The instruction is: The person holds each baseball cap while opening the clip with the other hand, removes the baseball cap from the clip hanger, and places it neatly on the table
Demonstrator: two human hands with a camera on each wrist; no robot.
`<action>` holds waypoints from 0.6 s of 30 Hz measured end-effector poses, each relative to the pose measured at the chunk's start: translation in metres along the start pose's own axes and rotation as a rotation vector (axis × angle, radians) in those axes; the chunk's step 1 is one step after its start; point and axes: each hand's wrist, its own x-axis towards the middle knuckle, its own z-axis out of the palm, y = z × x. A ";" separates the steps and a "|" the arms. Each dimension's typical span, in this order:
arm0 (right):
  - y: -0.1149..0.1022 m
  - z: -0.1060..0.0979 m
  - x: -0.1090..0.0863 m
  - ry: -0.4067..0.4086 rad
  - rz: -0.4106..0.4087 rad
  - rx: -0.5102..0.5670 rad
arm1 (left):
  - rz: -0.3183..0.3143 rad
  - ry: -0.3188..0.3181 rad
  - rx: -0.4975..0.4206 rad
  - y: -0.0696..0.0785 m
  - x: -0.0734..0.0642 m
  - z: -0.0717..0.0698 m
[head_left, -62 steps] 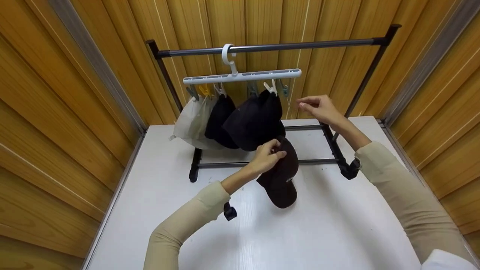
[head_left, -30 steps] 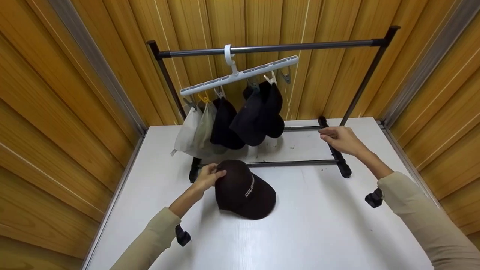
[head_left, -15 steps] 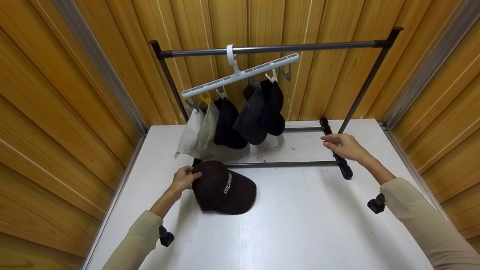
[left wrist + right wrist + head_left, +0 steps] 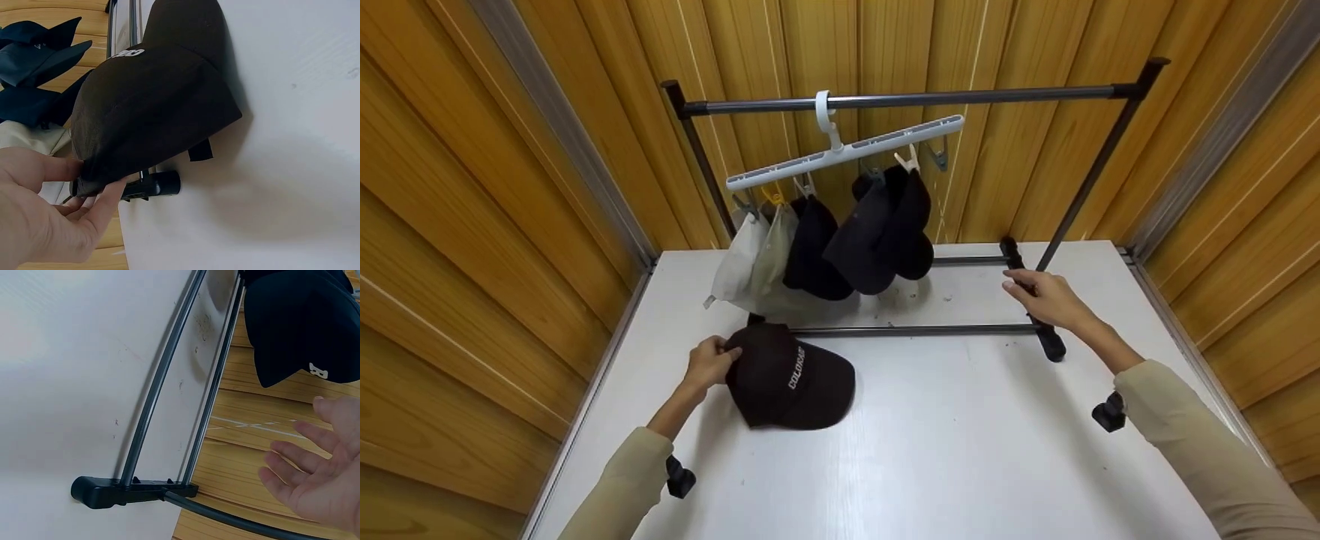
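left hand pinches brown cap, right hand hovers.

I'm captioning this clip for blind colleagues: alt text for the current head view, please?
A person's left hand pinches a dark brown cap with white lettering; their right hand, off to the other side, holds nothing. Behind, a slanting white clip hanger on a dark metal rack carries pale and dark hats.
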 end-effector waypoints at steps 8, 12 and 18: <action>0.006 0.004 -0.001 -0.003 -0.012 0.033 | 0.008 0.037 0.079 -0.008 0.001 -0.003; 0.009 0.003 -0.002 -0.017 0.000 0.033 | 0.055 0.086 0.118 -0.004 -0.001 -0.001; 0.009 0.001 -0.006 -0.063 0.038 -0.036 | 0.247 0.283 0.161 0.025 -0.006 0.007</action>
